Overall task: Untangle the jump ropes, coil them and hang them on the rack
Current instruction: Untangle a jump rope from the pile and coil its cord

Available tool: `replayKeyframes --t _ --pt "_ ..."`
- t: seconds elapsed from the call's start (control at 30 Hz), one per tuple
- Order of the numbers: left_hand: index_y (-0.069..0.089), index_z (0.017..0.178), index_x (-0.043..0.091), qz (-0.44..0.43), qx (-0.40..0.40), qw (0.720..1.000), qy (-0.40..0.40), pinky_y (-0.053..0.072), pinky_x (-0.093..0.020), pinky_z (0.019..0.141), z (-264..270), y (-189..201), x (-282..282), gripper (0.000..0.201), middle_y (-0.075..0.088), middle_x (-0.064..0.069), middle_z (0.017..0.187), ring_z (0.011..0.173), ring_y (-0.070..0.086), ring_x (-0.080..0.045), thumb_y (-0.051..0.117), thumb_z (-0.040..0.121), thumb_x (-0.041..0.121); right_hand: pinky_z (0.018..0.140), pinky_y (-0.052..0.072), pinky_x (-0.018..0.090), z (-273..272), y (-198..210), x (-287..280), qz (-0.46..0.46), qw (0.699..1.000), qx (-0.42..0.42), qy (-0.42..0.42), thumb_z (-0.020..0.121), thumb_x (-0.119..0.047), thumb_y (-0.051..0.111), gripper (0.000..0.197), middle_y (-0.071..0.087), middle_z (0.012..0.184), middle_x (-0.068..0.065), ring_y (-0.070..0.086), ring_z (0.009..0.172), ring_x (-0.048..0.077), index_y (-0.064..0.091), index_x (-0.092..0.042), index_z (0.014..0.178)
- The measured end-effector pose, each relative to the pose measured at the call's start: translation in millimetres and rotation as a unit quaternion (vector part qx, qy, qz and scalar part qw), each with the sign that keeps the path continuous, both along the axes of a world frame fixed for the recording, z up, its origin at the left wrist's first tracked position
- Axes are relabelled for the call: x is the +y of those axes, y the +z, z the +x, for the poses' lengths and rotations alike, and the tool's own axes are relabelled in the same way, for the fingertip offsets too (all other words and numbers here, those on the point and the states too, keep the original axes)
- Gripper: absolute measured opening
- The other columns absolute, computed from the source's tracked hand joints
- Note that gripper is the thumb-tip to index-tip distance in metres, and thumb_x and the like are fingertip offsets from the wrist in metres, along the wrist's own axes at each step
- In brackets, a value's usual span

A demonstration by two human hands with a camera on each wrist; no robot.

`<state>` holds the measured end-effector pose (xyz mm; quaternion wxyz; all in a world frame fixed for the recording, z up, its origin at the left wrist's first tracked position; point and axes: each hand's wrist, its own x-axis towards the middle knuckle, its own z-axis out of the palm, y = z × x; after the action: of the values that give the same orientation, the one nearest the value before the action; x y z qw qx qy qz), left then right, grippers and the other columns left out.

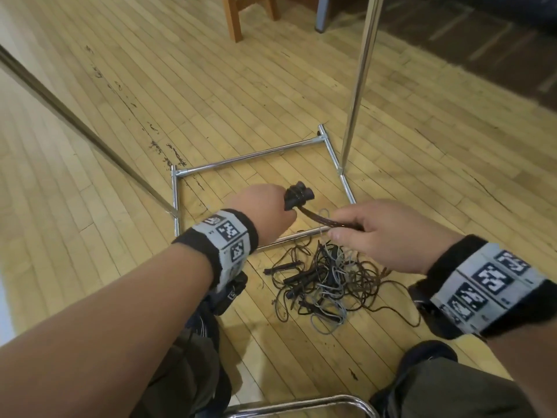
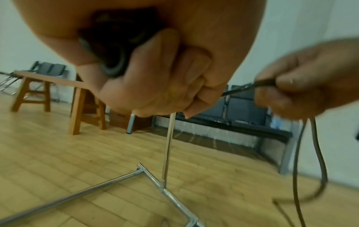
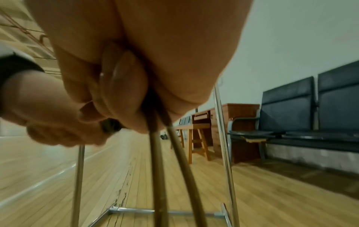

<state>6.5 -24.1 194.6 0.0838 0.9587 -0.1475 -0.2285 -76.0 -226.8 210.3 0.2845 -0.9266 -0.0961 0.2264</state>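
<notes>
Both forearms, banded at the wrist with black-and-white marker cuffs, were stretched out low over the wooden floor [image 1: 120,116], and between them a short run of brown rope [image 1: 319,219] was drawn taut. By the left hand [image 1: 265,211] the pair of black handles [image 1: 299,195] was gripped, fingers curled closed around them, the handle ends poking up past the thumb side. By the right hand [image 1: 382,229] the rope was pinched between thumb and curled fingers, and two strands could be seen dropping away below it in the right wrist view.

Directly beneath the hands lay the tangle of ropes [image 1: 327,283], brown and grey cords knotted together with several more dark handles buried in it, just in front of the chrome base of the rack [image 1: 250,156], whose upright pole [image 1: 360,76] rose on the right.

One rope was judged to be in the course of being worked free. The handles would best be kept firmly anchored in the left hand while the cord was fed through the right in short pulls, so that snags could be felt before they tightened. A hard yank was thought likely to drag the whole heap and cinch the grey cord around the brown. Whether any loop was already caught could not be told.
</notes>
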Motion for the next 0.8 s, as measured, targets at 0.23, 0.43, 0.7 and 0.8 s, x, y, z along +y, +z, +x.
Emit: replayKeyframes --t 0.23,0.43,0.7,0.8 --pt "0.063 0.096 0.023 0.102 0.039 0.985 -0.134 0.038 -0.027 0.049 -43 -12 -28 0.016 0.062 0.002 0.078 0.063 0.058 -0.014 0.051 0.103 0.029 0.056 0.041 0.028 3 11 5 0.074 0.993 -0.071 -0.052 0.095 -0.048 0.054 0.034 0.058 0.064 -0.001 0.051 0.059 0.01 0.066 -0.023 0.075" --pt "0.046 0.099 0.028 -0.002 0.017 0.972 -0.236 0.037 -0.028 0.049 -61 8 -35 0.017 0.055 0.004 0.072 0.06 0.052 -0.012 0.051 0.103 0.044 0.059 0.039 0.024 11 -8 -15 0.122 0.983 -0.017 -0.137 0.098 -0.042 0.062 0.032 0.056 0.064 -0.007 0.047 0.052 0.001 0.072 -0.016 0.082" --pt "0.053 0.077 0.033 -0.171 0.033 0.981 -0.085 0.037 -0.011 0.038 -34 27 -17 0.021 0.056 0.007 0.063 0.047 0.054 -0.003 0.064 0.094 0.036 0.05 0.025 0.031 7 -25 1 0.292 0.907 0.195 -0.232 0.107 -0.031 0.052 0.028 0.053 0.073 0.006 0.033 0.053 0.014 0.065 -0.009 0.097" --pt "0.05 0.073 0.031 -0.134 -0.004 0.991 -0.025 0.035 -0.017 0.042 -13 28 -7 0.026 0.055 0.007 0.066 0.053 0.051 -0.007 0.063 0.095 0.032 0.048 0.024 0.029 5 -26 13 0.255 0.934 0.142 -0.208 0.109 -0.04 0.041 0.042 0.043 0.06 -0.006 0.034 0.048 0.01 0.065 -0.011 0.092"
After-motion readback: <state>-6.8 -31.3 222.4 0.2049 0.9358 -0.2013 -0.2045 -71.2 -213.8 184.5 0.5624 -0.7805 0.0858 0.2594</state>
